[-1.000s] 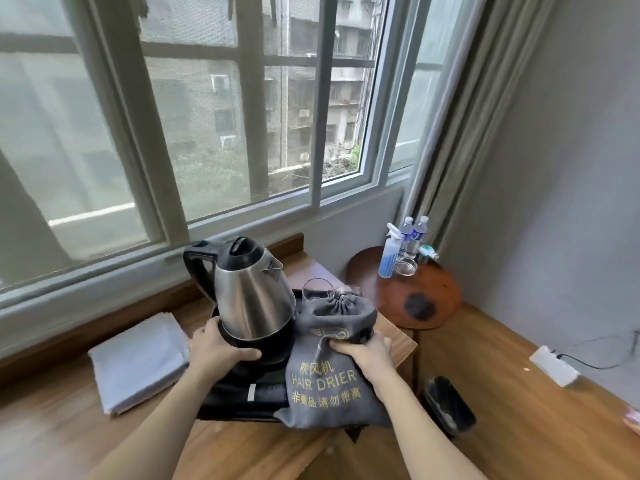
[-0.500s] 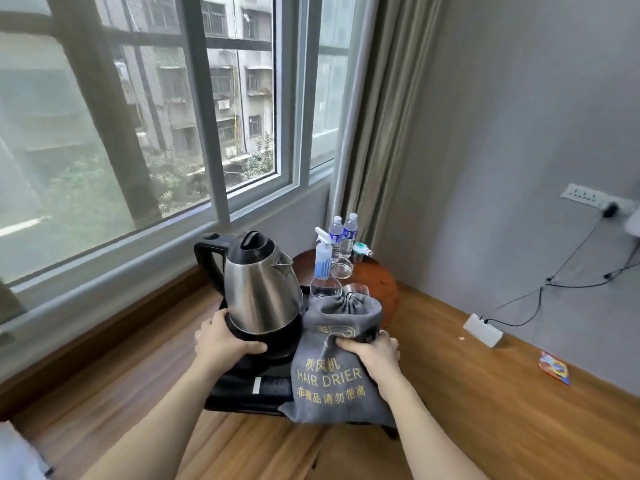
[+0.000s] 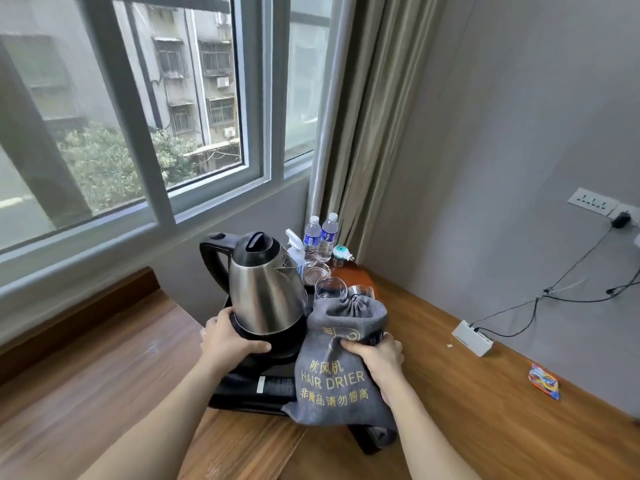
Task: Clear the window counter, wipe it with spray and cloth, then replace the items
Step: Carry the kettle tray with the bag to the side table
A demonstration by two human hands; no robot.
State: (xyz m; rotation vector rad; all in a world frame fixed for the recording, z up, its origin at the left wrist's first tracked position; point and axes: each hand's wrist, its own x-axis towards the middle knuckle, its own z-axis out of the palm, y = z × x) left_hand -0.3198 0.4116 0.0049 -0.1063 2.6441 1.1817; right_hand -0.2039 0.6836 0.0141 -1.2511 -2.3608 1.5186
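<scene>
A black tray (image 3: 249,389) carries a steel kettle (image 3: 266,289) on its base, two glasses (image 3: 330,288) and a grey "HAIR DRIER" bag (image 3: 337,372). My left hand (image 3: 232,341) grips the tray's left side, thumb against the kettle base. My right hand (image 3: 375,355) clamps the bag against the tray's right side. The tray hangs over the right end of the wooden window counter (image 3: 104,375). A spray bottle (image 3: 296,251) stands behind the kettle on a small round table (image 3: 356,271).
Two water bottles (image 3: 312,235), a glass dish (image 3: 317,273) and a small plug-in device (image 3: 341,252) share the round table. On the lower wooden surface to the right lie a white power strip (image 3: 472,337) with cables and a colourful packet (image 3: 543,381). A curtain (image 3: 363,133) hangs in the corner.
My view and the held tray have swung right, from over the counter to its right end. The folded white cloth on the counter has left the view.
</scene>
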